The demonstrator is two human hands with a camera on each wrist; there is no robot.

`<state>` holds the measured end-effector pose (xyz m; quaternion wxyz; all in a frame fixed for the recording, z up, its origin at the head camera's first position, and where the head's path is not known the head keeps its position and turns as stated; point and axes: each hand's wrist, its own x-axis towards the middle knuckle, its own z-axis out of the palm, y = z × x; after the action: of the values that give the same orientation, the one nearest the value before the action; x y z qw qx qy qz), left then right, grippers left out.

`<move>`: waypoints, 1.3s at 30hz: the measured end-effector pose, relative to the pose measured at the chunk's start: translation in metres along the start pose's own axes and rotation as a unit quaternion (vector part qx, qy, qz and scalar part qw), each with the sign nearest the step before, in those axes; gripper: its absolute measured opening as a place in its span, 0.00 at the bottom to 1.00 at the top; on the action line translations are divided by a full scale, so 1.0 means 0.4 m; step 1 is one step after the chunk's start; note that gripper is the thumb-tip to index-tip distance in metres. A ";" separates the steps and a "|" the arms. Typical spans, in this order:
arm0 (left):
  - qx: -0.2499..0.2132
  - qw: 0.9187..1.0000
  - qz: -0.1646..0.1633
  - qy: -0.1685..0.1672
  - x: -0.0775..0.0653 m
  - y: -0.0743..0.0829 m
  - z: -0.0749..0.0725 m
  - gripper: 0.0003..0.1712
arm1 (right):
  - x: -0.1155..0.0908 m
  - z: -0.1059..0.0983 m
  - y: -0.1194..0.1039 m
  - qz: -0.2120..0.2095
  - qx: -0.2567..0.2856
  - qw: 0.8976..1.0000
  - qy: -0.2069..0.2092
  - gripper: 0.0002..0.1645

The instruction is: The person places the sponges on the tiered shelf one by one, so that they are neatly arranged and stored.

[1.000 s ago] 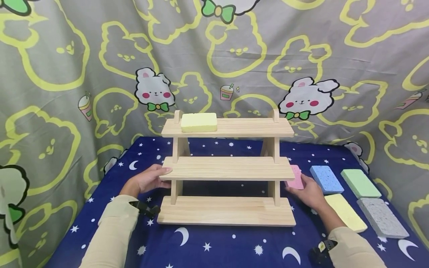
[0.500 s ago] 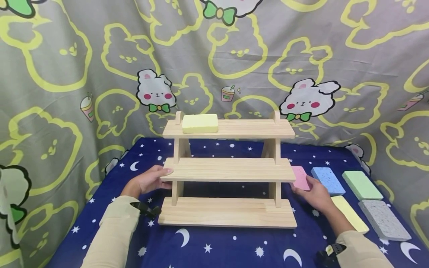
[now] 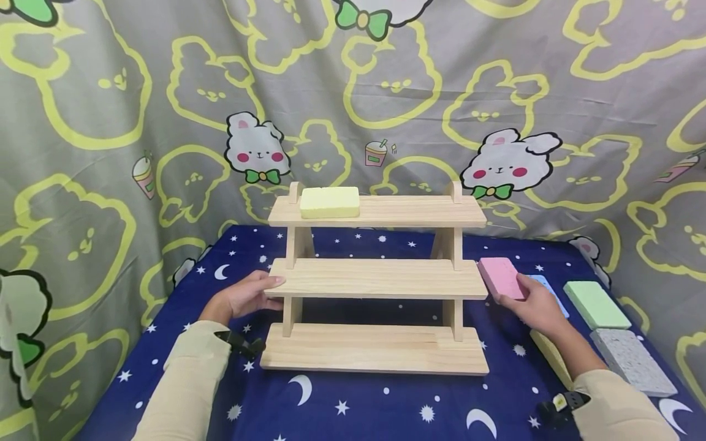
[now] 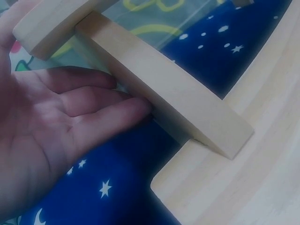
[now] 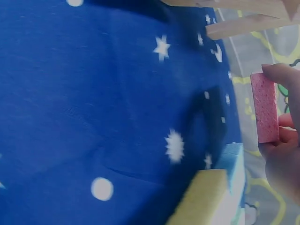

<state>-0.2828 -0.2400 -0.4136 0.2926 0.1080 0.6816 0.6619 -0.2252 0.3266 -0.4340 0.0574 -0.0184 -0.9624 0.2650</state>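
A three-tier wooden display shelf (image 3: 375, 278) stands in the middle of the head view. My left hand (image 3: 249, 295) grips the left end of its middle tier, thumb on top and fingers below; the left wrist view shows the fingertips (image 4: 140, 108) against the side upright (image 4: 164, 86). On the top tier, toward the left, lies a pale yellow sponge (image 3: 330, 203). My right hand (image 3: 537, 306) pinches a pink sponge (image 3: 501, 278) by its edges, beside the right end of the middle tier. In the right wrist view this pink sponge (image 5: 265, 108) is above the cloth.
Right of the shelf lie a blue sponge (image 3: 546, 294), partly hidden by my right hand, a green sponge (image 3: 597, 304), a grey sponge (image 3: 633, 361) and a yellow sponge (image 3: 551, 358) partly behind my forearm. A star-printed blue cloth (image 3: 386, 404) covers the table; a patterned curtain (image 3: 408, 73) hangs behind.
My right hand has lifted the pink sponge off the cloth and shifted it slightly right, over part of the blue sponge. My left hand keeps its hold on the shelf.
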 end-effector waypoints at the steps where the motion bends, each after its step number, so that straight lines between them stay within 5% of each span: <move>1: -0.001 1.000 0.000 0.000 0.001 0.000 0.000 0.28 | 0.003 -0.009 -0.002 -0.003 -0.005 1.000 0.000 0.51; 25: 0.003 1.000 -0.004 -0.001 -0.004 0.001 -0.001 0.29 | 0.049 -0.205 -0.103 -0.067 -0.010 0.996 0.052 0.40; 39: 0.012 1.000 -0.002 0.000 0.002 -0.006 -0.007 0.31 | 0.080 -0.280 -0.193 -0.094 0.018 0.995 0.030 0.49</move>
<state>-0.2845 -0.2421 -0.4162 0.2926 0.1103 0.6896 0.6532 -0.2439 0.3192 -0.2956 0.1112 0.0648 -0.9526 0.2755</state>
